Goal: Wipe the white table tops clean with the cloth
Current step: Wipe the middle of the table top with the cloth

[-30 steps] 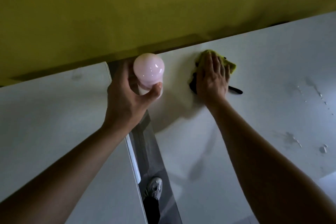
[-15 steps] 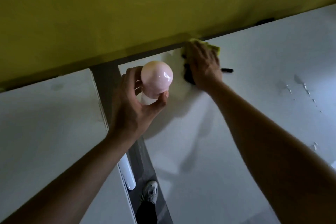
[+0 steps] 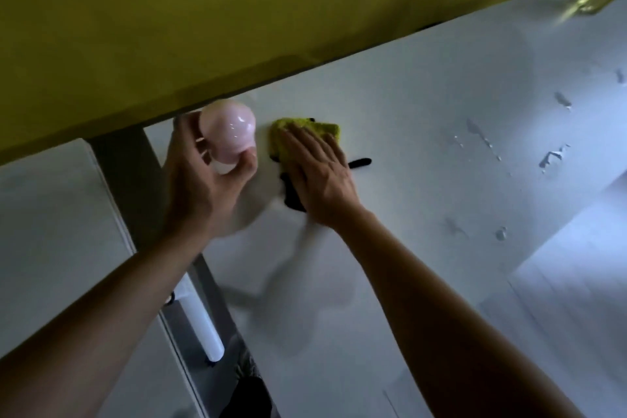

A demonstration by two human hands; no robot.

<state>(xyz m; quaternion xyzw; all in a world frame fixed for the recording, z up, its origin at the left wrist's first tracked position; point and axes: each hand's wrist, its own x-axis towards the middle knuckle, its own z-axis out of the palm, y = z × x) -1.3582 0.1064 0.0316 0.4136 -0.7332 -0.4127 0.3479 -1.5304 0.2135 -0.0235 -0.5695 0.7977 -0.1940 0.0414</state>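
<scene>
My right hand lies flat, fingers straight, pressing a yellow-green cloth with a black edge onto the right white table top, near its far left corner. My left hand grips a pink round-topped bottle and holds it lifted just left of the cloth. A second white table top lies to the left, across a narrow gap.
A yellow partition runs along the far edge of both tables. Water drops and smears sit on the right part of the table. A yellowish object lies at the far right. The gap shows the floor below.
My right hand has slid the cloth back from the far edge toward me and slightly right. My left hand keeps the pink bottle lifted, now closer to the partition.
</scene>
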